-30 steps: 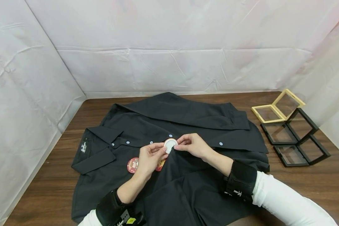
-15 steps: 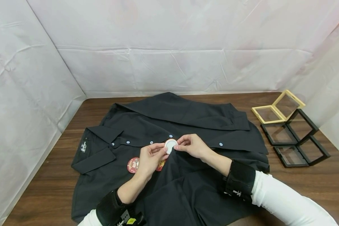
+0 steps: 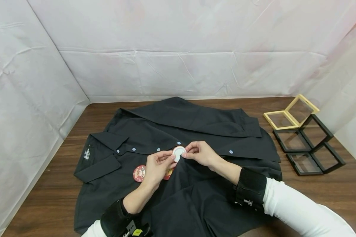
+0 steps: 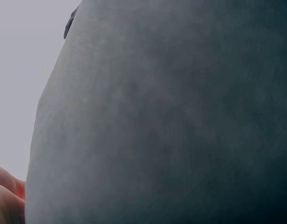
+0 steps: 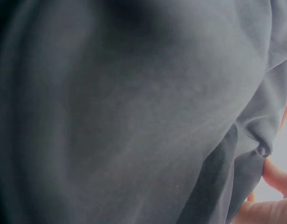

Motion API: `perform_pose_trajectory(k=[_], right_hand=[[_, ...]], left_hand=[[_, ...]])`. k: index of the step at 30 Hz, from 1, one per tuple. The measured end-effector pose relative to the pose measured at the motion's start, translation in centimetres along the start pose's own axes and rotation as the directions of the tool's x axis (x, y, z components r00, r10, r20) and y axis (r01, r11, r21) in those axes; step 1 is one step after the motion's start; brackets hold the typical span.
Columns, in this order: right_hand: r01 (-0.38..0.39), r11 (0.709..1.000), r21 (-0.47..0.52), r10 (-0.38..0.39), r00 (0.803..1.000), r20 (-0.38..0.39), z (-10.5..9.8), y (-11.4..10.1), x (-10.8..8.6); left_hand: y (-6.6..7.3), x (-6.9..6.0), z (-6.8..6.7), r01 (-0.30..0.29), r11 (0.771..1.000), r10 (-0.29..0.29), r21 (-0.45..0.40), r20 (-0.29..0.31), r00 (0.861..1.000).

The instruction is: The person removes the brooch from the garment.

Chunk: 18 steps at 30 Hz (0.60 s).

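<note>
Left hand (image 3: 157, 166) pinches white disc (image 3: 179, 151) between thumb and fingers, above dark shirt (image 3: 106, 194) spread on table (image 3: 44, 200). Right hand (image 3: 203, 153), fingers curled, pinches disc's right edge; shirt cloth peaks just below, perhaps caught too, close views too blocked to be sure. Grip and disc position match second ago; whole scene sits only slightly further left. Red badge (image 3: 139, 173) lies left of left hand; yellow-and-red badge (image 3: 168, 173) partly hidden behind it. Yellow frame (image 3: 291, 118), black frames (image 3: 299, 151) stand open right of shirt.
</note>
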State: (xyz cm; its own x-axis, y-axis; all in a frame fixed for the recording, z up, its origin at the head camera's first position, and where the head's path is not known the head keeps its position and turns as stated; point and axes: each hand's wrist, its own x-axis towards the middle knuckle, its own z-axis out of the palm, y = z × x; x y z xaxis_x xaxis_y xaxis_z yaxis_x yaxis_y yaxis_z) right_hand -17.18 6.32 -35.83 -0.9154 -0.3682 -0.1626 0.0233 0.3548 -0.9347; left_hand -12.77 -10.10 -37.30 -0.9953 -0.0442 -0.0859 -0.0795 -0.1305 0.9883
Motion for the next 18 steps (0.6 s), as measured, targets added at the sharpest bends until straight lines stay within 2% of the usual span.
perform_pose_trajectory(k=[9,18], right_hand=[[0.004,1.000,-0.026,-0.004,1.000,-0.016,0.11,0.05,0.03],[0.038,0.995,-0.087,-0.043,0.998,-0.051,0.37,-0.09,-0.11]], left_hand=[[0.05,-0.09,0.03,0.003,1.000,-0.003,0.012,-0.003,1.000],[0.15,-0.19,0.10,-0.002,1.000,0.002,0.015,-0.004,1.000]])
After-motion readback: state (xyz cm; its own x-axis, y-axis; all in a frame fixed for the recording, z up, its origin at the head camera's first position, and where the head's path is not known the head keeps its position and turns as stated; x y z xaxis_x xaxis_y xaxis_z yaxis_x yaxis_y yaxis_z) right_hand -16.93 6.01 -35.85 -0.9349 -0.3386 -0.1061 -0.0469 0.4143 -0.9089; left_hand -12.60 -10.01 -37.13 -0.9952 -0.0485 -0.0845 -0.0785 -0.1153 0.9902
